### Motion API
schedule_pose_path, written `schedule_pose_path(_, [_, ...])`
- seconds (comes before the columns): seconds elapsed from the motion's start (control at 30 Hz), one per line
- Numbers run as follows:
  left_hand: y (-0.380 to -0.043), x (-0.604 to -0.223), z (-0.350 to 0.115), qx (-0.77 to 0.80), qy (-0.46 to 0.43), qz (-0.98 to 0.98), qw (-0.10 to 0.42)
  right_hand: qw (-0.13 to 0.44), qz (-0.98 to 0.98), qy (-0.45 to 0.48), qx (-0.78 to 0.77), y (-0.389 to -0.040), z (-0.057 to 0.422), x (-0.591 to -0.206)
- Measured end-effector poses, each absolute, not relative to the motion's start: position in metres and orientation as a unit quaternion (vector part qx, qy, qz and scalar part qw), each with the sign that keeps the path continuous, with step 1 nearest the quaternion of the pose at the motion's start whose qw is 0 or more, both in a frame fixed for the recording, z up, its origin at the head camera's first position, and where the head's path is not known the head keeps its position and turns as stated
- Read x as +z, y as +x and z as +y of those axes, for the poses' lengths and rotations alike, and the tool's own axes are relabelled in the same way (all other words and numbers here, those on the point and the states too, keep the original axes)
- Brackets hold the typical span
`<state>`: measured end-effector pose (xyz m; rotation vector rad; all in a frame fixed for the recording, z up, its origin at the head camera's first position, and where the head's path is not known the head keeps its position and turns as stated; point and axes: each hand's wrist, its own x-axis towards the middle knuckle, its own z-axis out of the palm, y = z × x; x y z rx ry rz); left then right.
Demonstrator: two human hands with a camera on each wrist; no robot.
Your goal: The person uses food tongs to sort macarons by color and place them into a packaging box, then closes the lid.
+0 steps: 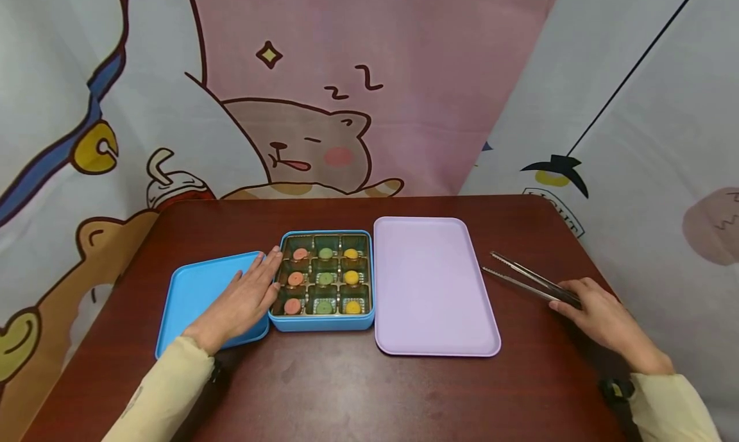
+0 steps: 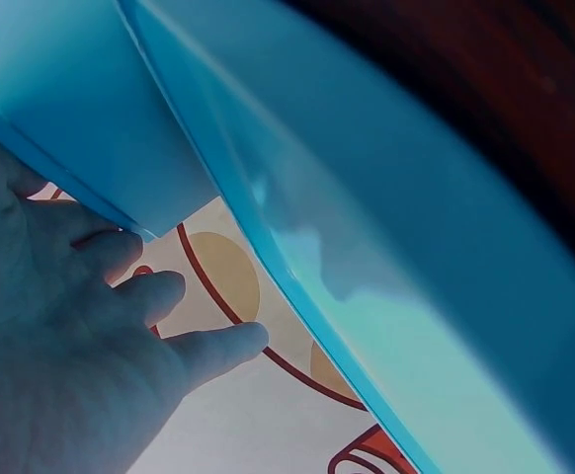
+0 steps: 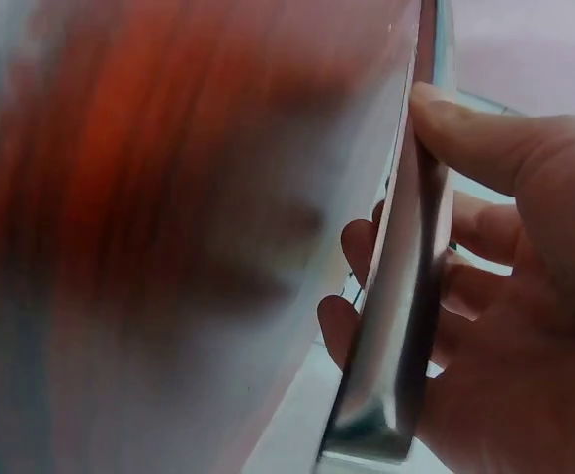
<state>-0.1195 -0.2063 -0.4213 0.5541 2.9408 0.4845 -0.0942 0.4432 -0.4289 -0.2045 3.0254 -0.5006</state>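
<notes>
My left hand [image 1: 245, 304] lies with straight fingers along the left wall of a blue box [image 1: 323, 324], its forearm crossing a blue lid [image 1: 199, 288]. The left wrist view shows the fingers [image 2: 218, 351] at the box's side. Inside the box a clear tray with compartments holds several small round pieces: a column of orange ones [image 1: 295, 278], one of green ones [image 1: 325, 279] and one of yellow ones [image 1: 351, 277]. At the right, my right hand [image 1: 600, 320] grips metal tongs [image 1: 522, 275] near their closed end. Their arms are spread, tips toward the purple tray, nothing between them.
A flat purple tray [image 1: 435, 288] lies right of the box, close against it. All stand on a dark brown table [image 1: 323, 391]. Behind the table's far edge hangs a cartoon-printed cloth [image 1: 433, 108].
</notes>
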Motion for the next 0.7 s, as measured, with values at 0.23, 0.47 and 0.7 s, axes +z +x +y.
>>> schedule_pose_path(0.23, [-0.119,-0.421,-0.206,0.161,0.179,0.969,0.058,0.048,0.984,-0.083,-0.149,-0.1,0.45,-0.428])
schedule_pose_path(0.47, [-0.121,-0.42,-0.208,0.164,0.185,0.967,0.054,0.077,0.984,-0.074,-0.145,-0.108,0.451,-0.426])
schedule_pose_path(0.7, [-0.122,-0.42,-0.208,0.156,0.187,0.968,0.056,0.107,0.986,-0.065,-0.109,-0.106,0.446,-0.416])
